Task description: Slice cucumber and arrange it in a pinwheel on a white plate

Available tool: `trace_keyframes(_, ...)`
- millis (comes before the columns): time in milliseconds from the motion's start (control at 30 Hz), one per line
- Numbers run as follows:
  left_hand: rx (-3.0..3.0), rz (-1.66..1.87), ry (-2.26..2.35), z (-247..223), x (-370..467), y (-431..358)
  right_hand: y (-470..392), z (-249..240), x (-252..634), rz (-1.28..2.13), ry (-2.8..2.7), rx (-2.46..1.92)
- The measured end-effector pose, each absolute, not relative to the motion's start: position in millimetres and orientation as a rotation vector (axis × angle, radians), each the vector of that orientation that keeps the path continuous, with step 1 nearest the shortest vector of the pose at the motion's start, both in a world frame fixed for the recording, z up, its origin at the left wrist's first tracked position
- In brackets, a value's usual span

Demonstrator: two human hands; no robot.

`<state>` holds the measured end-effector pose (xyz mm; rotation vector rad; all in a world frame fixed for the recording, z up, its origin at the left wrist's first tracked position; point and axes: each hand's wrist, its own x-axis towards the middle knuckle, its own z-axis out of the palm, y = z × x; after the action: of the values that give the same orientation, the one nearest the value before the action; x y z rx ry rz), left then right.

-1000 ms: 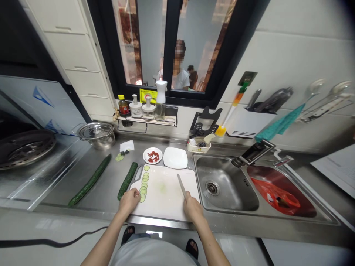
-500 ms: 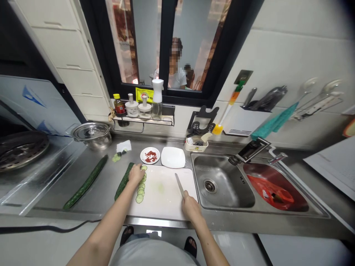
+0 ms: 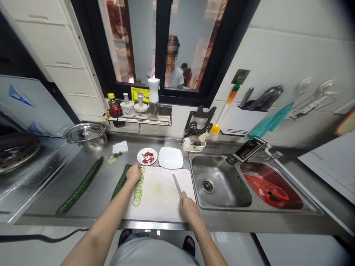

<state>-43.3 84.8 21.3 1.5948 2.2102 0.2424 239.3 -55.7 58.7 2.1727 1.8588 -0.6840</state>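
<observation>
A white cutting board (image 3: 163,195) lies on the steel counter. A row of overlapping cucumber slices (image 3: 138,192) runs along its left part. My left hand (image 3: 134,173) is at the far end of this row, fingers closed; what they hold, if anything, is hidden. Beside it, at the board's left edge, lies a cucumber piece (image 3: 120,183). My right hand (image 3: 189,208) grips a knife (image 3: 177,185) over the right side of the board, blade pointing away from me. Behind the board are a plate of chopped red pieces (image 3: 147,157) and an empty white plate (image 3: 170,158).
A whole cucumber (image 3: 80,186) lies on the left, near a lidded pot (image 3: 86,136). Scraps (image 3: 112,159) sit by a white tissue (image 3: 120,147). Right of the board is a sink (image 3: 222,181) with a faucet (image 3: 245,150). A condiment rack (image 3: 140,120) hangs behind.
The whole view has shifted slightly. My left hand has moved a little toward the far end of the slices, its fingers drawn closer together. My right hand still holds the knife.
</observation>
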Motion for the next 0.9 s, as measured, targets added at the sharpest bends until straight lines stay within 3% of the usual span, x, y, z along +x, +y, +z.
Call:
trace_keyframes(233,1.599,0.453,1.862,25.5,-25.9,82.7,-57.0,63.0,237.8,-0.708,1.834,2.180)
trace_keyframes(533,1.870,0.290,1.467,36.5,5.5,72.8,-57.5,66.5,237.1,-0.715,1.844,2.191)
trace_keyframes(733,2.266,0.000,1.238,46.4,26.3,62.1,-57.2,66.8,237.5,-0.726,1.834,2.199)
trace_keyframes(900,2.322,0.036,1.193,45.6,27.3,56.6,-57.1,63.5,238.1,-0.727,1.841,2.193)
